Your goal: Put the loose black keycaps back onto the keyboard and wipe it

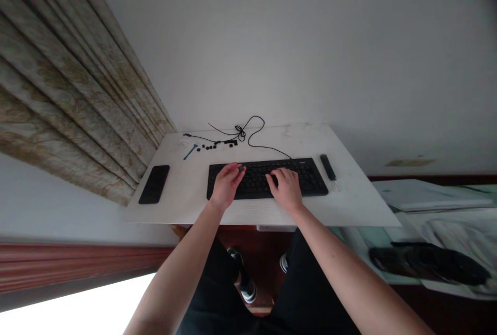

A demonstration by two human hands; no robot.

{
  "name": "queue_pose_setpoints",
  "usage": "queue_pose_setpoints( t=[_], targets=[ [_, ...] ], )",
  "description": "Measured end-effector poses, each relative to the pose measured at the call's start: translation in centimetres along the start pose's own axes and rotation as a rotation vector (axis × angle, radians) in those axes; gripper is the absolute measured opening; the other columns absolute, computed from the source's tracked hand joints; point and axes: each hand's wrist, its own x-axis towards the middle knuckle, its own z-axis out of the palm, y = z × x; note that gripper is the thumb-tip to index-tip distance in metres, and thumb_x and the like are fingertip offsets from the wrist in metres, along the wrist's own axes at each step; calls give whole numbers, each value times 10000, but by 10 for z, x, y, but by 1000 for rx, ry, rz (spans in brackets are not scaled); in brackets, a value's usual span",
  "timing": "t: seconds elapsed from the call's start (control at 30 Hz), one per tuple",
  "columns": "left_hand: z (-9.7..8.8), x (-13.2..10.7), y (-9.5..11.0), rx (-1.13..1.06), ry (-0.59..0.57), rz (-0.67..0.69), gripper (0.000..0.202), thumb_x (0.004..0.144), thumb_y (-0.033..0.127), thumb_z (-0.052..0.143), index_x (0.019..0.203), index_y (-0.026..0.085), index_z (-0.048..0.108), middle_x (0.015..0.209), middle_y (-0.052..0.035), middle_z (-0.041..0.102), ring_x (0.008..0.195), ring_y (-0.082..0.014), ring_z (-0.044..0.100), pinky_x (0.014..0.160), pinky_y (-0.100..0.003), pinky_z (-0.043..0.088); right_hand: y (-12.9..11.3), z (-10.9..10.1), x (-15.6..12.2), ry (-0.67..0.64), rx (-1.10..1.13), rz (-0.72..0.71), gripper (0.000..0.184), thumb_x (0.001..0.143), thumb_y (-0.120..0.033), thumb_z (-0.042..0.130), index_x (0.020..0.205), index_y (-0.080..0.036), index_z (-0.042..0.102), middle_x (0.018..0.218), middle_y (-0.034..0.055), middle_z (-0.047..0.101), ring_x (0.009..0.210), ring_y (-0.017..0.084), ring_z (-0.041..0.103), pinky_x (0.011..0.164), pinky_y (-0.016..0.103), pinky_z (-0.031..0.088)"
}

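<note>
A black keyboard [256, 190] lies across the white table in front of me. My left hand [228, 182] is over its left half, thumb and fingertips pinched on a small dark keycap [242, 168]. Over the middle-right keys rests my right hand [286, 186], its thumb apart from the bent fingers and nothing seen in it. Several loose black keycaps [210, 147] are scattered behind the keyboard, near a thin blue tool [190, 151]. The keys under both hands are partly hidden.
The keyboard's black cable [267, 147] loops in a bundle at the back by the wall. On the left lies a black phone [154, 185]; a dark narrow stick-like object [328, 166] is on the right. Curtains [89, 76] hang beside the table's left edge.
</note>
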Motion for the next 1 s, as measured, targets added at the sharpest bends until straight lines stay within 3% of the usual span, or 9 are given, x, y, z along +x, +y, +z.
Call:
queue_pose_setpoints(
  t=[0.13,0.37,0.47,0.57,0.67,0.73,0.83,0.9,1.0],
  targets=[
    [17,-11,-27,67,19,13,146,741,117,738,876,137,685,893,-36,694,941,-168,704,1023,-369,505,-1,-5,-2,-5,55,-47,240,995,-359,483,949,-177,634,922,89,681,881,234,578,857,385,372],
    [44,-10,-76,428,-3,107,123,757,113,607,845,159,678,826,-7,669,777,-114,628,827,-288,533,1,-8,-5,-59,79,-96,280,996,-276,444,1130,-141,649,956,114,688,907,252,599,821,384,413],
    [51,-13,-84,505,-44,163,190,786,97,542,894,166,682,905,-32,695,854,-136,644,872,-305,528,2,-5,-7,-35,81,-66,296,1002,-263,425,1121,-129,660,961,125,699,903,251,614,820,380,438],
    [48,-22,-81,565,-178,228,297,811,87,519,1045,178,678,1097,-70,704,1037,-171,654,970,-337,511,4,-1,-9,3,98,-18,308,1008,-266,415,1107,-127,672,999,138,714,904,246,633,835,379,466],
    [27,-34,-63,775,-290,391,379,821,64,504,1142,193,662,1268,-95,650,1157,-201,627,994,-363,516,8,2,-11,64,119,70,325,1015,-273,403,1133,-133,672,1032,139,720,906,240,650,846,378,489],
    [1,-42,-42,1059,-292,590,353,833,50,486,1080,202,687,1274,-94,641,1190,-217,605,1026,-402,499,10,4,-10,106,132,122,341,1019,-286,398,1162,-135,668,1025,139,718,903,239,656,842,377,502],
    [-44,-49,-9,1456,-148,808,291,868,76,496,1034,214,691,1163,-92,672,1144,-247,611,1052,-483,470,11,4,-9,122,160,122,359,1020,-298,392,1196,-144,664,1002,137,700,906,241,650,838,377,516],
    [-67,-50,5,1629,-57,858,241,896,149,536,1089,205,669,1196,-117,652,1175,-276,593,1064,-515,455,11,4,-7,116,176,100,368,1020,-285,379,1217,-155,660,981,133,682,905,242,642,840,381,521],
    [-85,-51,11,1751,-21,861,305,922,267,568,1216,193,604,1286,-144,604,1249,-299,551,1089,-527,436,9,3,-7,120,205,96,370,1016,-281,372,1238,-171,647,973,125,668,912,245,632,855,398,523]
  ],
)
